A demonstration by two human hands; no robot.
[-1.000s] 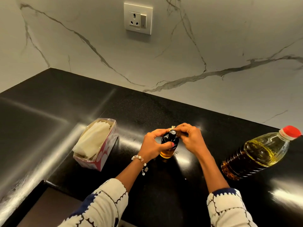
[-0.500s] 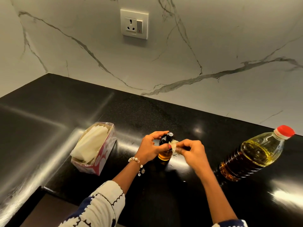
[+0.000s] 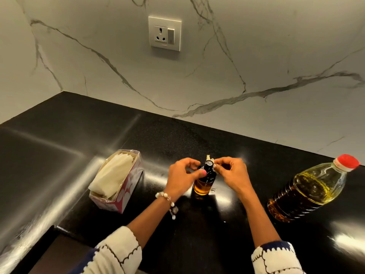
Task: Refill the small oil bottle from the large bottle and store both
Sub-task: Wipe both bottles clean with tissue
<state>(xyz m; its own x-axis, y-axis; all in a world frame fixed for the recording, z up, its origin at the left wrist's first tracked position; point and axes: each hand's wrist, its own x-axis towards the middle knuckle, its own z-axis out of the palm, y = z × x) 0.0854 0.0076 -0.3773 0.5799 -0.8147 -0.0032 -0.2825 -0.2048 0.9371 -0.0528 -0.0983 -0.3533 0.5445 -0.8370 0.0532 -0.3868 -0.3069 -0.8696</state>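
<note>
A small oil bottle (image 3: pixel 205 183) stands upright on the black bench (image 3: pixel 59 155), near the middle of its front part, with amber oil filling its lower body and a black cap and collar on top. The left hand (image 3: pixel 182 177) curls round the bottle's neck from the left side, thumb pressed on the dark collar and fingers arched behind it. The right hand (image 3: pixel 232 174) comes in from the right at the same height, its fingers curled and pinching a small pale scrap of paper or tissue (image 3: pixel 209 158) that sticks up just behind the cap; how much of the scrap the hand has hold of cannot be told. A beaded bracelet (image 3: pixel 167 200) hangs at the left wrist, and both forearms end in white patterned sleeves (image 3: pixel 118 252) at the bench's front edge. The large bottle (image 3: pixel 310 190) stands towards the right edge of the bench, well apart from the small one, leaning in the wide-angle view, closed by a red cap (image 3: pixel 347 162) and partly full of yellow oil. Towards the left, an opened tissue box (image 3: pixel 116 184) holds folded white sheets. A wall socket (image 3: pixel 165 33) sits on the marble wall behind the bench's back edge.
</note>
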